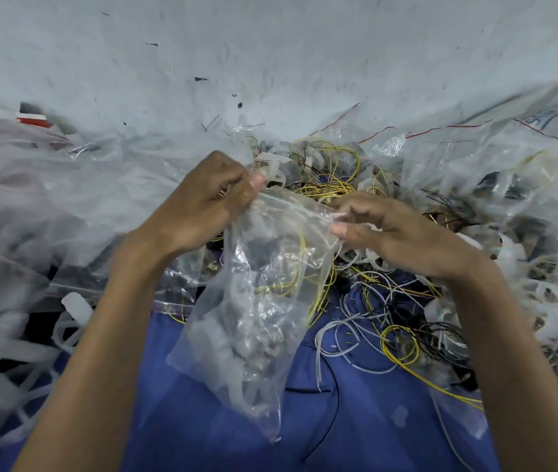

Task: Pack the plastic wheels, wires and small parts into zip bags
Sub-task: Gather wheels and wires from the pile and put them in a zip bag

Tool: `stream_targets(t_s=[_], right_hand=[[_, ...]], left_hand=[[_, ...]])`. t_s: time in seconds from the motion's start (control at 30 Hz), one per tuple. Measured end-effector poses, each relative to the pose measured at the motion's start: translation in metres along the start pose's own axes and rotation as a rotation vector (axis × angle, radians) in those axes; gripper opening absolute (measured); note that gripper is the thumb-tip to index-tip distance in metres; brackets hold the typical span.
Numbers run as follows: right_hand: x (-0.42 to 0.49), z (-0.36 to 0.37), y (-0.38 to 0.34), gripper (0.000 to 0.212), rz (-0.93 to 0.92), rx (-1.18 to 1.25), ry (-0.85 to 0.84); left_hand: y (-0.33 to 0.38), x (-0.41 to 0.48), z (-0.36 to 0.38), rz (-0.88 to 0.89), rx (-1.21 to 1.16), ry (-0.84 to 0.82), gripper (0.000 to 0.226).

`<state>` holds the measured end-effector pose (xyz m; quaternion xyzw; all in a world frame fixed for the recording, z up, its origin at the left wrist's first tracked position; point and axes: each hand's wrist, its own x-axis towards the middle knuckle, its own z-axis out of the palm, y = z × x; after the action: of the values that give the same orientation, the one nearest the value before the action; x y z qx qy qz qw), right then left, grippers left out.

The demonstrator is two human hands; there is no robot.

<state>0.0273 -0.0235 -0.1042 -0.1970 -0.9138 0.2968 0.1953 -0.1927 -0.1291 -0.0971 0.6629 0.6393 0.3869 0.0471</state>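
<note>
In the head view, the left hand (209,199) and the right hand (393,233) each pinched one side of the mouth of a clear zip bag (247,335), partly filled, in the middle of the frame, over a blue cloth (355,424), with loose wires (396,338) at the lower right.

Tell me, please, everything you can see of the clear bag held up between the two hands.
The bag is thin, clear, crinkled plastic, and it hangs slack from its top edge over the blue cloth. The left hand pinches its top left corner, and the right hand pinches the top edge further right. Inside lie pale plastic pieces, some dark parts and a loop of yellow wire. The pictures do not show whether its mouth is sealed.
</note>
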Motion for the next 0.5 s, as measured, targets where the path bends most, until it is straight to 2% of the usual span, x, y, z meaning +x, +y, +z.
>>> stream_targets(t_s=[0.07,0.13,0.23,0.33,0.4,0.47,0.5], right_hand=[[0.002,0.001,0.004,0.025,0.066,0.131,0.038],[0.002,0.001,0.012,0.017,0.132,0.193,0.026],[0.002,0.004,0.017,0.01,0.148,0.211,0.019],[0.007,0.011,0.008,0.007,0.077,0.387,0.256],[0.012,0.014,-0.002,0.021,0.079,0.408,0.421],[0.013,0.014,-0.01,0.04,0.121,0.231,0.439],[0.012,0.013,-0.012,0.053,0.135,0.194,0.36]], left_hand=[[-0.009,-0.001,0.001,-0.151,0.006,-0.073,0.07],[-0.02,-0.004,0.0,-0.284,-0.019,-0.136,0.068],[-0.024,-0.003,-0.001,-0.275,-0.051,-0.1,0.052],[-0.012,0.001,-0.009,-0.135,0.013,0.186,0.035],[0.008,0.001,-0.016,-0.021,-0.002,0.413,0.032],[0.035,-0.002,-0.012,0.051,0.05,0.541,0.028],[0.048,-0.004,-0.005,0.069,0.106,0.554,0.025]])
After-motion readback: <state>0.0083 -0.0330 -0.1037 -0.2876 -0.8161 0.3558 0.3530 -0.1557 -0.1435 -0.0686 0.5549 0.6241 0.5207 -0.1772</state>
